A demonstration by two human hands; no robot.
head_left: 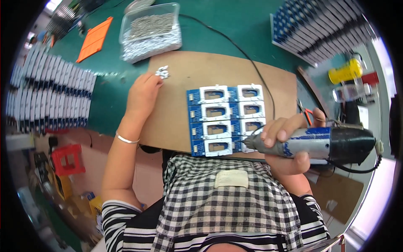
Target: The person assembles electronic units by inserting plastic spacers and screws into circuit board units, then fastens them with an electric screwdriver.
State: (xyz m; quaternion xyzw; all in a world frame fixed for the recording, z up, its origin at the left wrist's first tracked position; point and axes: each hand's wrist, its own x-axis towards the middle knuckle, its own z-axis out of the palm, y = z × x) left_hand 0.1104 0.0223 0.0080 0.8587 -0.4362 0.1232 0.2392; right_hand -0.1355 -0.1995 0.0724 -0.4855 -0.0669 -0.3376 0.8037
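My right hand (289,136) is wrapped round an electric screwdriver (310,143) with a grey and blue body and a black rear end. Its tip points left, over the lower right of a panel of blue circuit boards (196,130). White rectangular frames (216,129) sit on the boards in two columns. My left hand (144,94) rests at the left of the brown board, fingertips drawn together beside a small pile of silvery pieces (162,72). Whatever those fingertips hold is too small or hidden to make out.
A clear plastic box (151,31) of small metal parts stands at the back, near an orange plate (95,40). Stacked boards (58,90) stand left, more stacked boards (319,31) far right. A black cable (235,44) crosses the brown board (176,113). A yellow bottle (345,72) stands right.
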